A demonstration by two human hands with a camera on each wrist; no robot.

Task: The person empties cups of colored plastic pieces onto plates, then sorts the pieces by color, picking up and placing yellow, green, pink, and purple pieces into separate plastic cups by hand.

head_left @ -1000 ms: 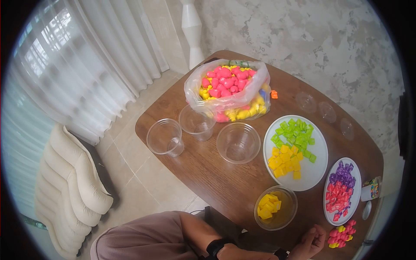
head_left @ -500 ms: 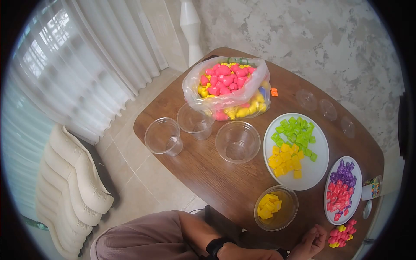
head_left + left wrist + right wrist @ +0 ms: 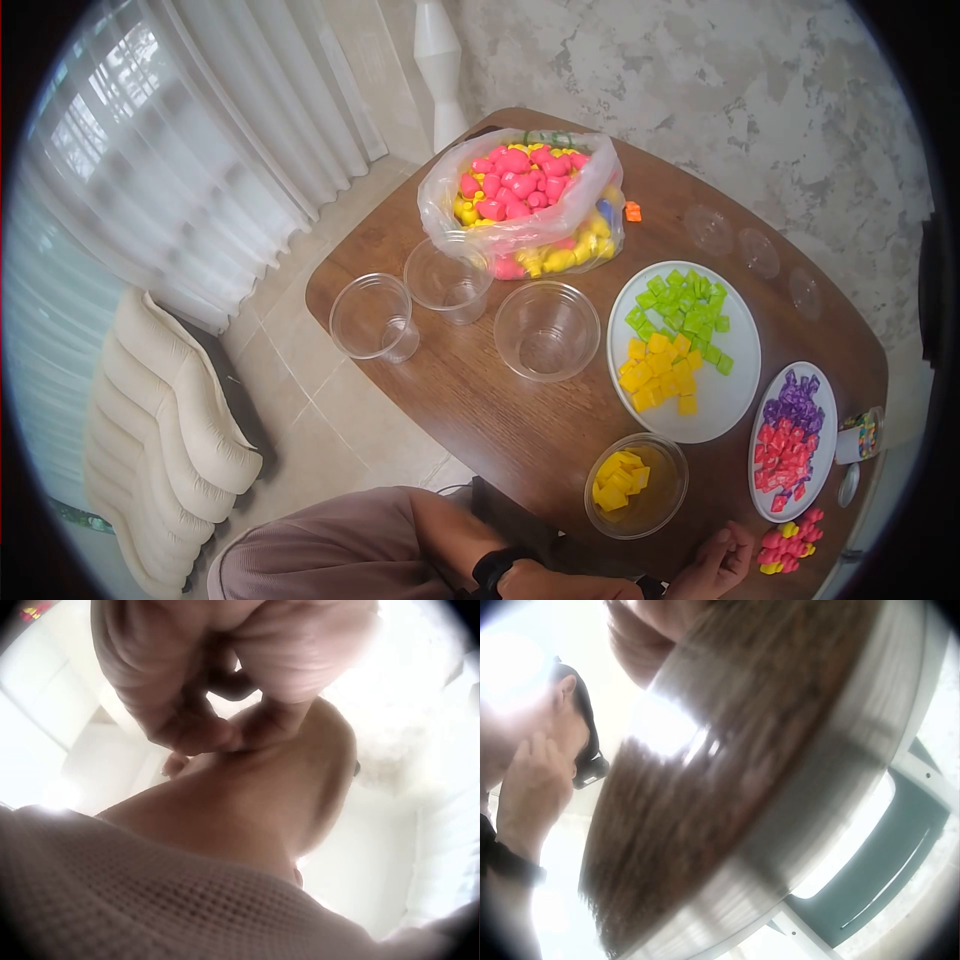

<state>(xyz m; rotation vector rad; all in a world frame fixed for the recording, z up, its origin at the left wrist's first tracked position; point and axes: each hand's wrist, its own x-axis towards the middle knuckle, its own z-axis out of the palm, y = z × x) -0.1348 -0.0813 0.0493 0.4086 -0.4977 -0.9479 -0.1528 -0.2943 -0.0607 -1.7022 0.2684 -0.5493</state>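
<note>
Raised to the person's chin, the left hand [image 3: 536, 776] has loosely bent fingers against the lower face and nothing in it. Its fingers fill the top of the left wrist view. My right hand [image 3: 715, 560] rests at the table's near edge, fingers loosely curled, holding nothing. Beside it lies a small pile of pink and yellow pieces [image 3: 790, 540]. Left of that hand stands a clear plastic bowl [image 3: 670, 510] with several yellow squares [image 3: 620, 482]. Beyond, a white oval plate [image 3: 808, 480] carries purple and red shiny pieces [image 3: 785, 435].
A larger white plate [image 3: 725, 410] holds green squares [image 3: 690, 305] and yellow ones. Clear cups [image 3: 372, 318] and an open bowl [image 3: 545, 340] stand left. Behind them sits a plastic bag [image 3: 575, 225] of pink and yellow pieces. Clear lids [image 3: 758, 253] and a small jar [image 3: 860, 437] lie right.
</note>
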